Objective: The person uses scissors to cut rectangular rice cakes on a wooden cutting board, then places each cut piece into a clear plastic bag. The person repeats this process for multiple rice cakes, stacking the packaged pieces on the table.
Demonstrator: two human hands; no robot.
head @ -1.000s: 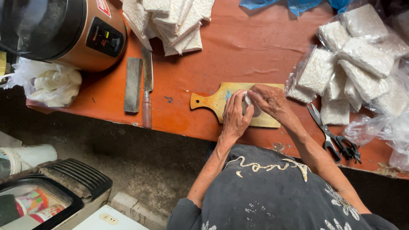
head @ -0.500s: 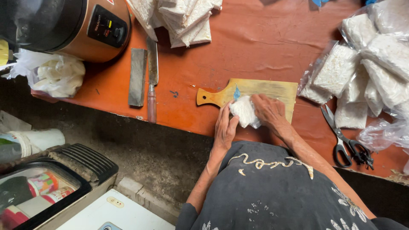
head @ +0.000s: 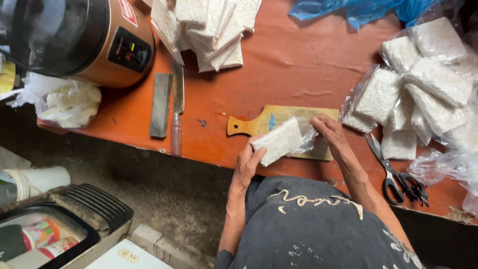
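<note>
My left hand (head: 247, 164) grips a white rectangular block (head: 277, 141) at its near end, holding it above the table's front edge. My right hand (head: 330, 134) pinches the clear plastic wrap (head: 306, 135) that hangs off the block's right end. Both are just in front of a small wooden cutting board (head: 266, 122) with a handle, lying on the orange table (head: 279, 74).
A knife (head: 177, 107) and a grey sharpening stone (head: 160, 104) lie left of the board. Black scissors (head: 396, 174) lie at right, beside several bagged white blocks (head: 423, 84). Unwrapped slabs (head: 209, 30) are stacked at the back. A rice cooker (head: 84, 37) stands far left.
The block has come up off the cutting board toward me. My left hand now holds it from below, and my right hand has drawn the plastic wrap off to the right.
</note>
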